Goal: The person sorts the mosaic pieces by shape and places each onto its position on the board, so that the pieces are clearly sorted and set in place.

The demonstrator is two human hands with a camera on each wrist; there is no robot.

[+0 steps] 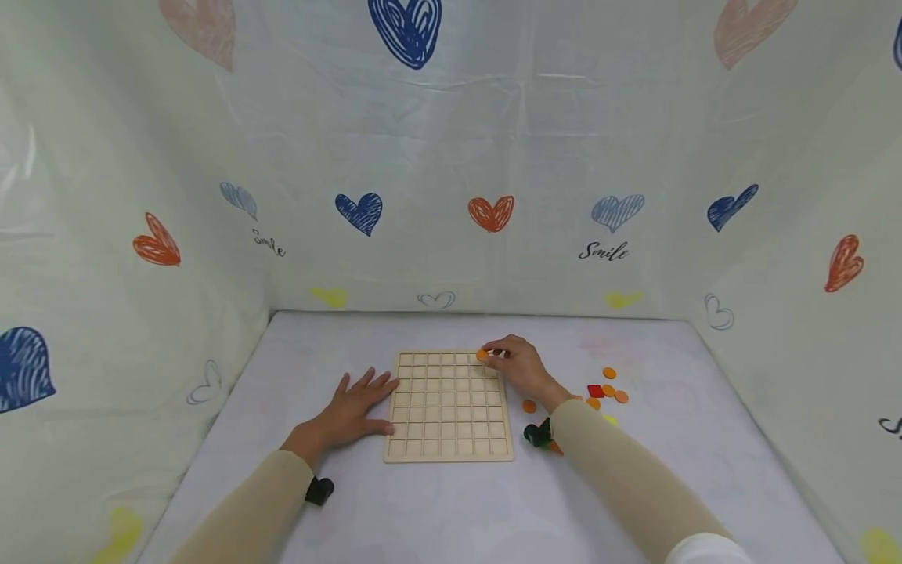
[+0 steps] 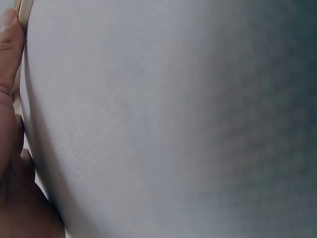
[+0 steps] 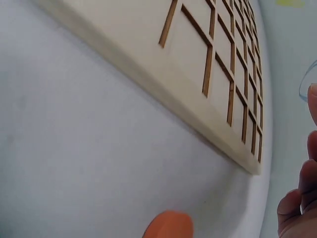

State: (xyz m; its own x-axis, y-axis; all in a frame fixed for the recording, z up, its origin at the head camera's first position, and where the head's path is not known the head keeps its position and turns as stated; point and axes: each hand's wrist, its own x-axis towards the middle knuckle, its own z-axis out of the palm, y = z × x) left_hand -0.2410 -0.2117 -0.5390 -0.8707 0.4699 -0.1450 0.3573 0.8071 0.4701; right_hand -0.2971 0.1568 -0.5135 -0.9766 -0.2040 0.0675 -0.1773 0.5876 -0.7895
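Note:
A square wooden grid board [image 1: 449,457] lies on the table, its cells bare. My right hand [image 1: 521,368] pinches an orange disc [image 1: 482,355] between thumb and fingertips over the far right corner of the board. In the right wrist view, the board's rim [image 3: 163,91] runs diagonally, while fingers of the right hand [image 3: 304,198] show at the right edge; the pinched disc is out of sight there. My left hand [image 1: 352,411] lies with fingers spread at the board's left edge. Its thumb [image 2: 11,49] touches that edge in the left wrist view.
Right of the board are several loose orange discs [image 1: 609,373], a red square piece [image 1: 596,391] and a yellow piece [image 1: 610,420], partly hidden by the right sleeve [image 1: 620,470]. One orange disc [image 1: 529,406] lies nearer the board. A heart-printed curtain [image 1: 423,258] surrounds the table.

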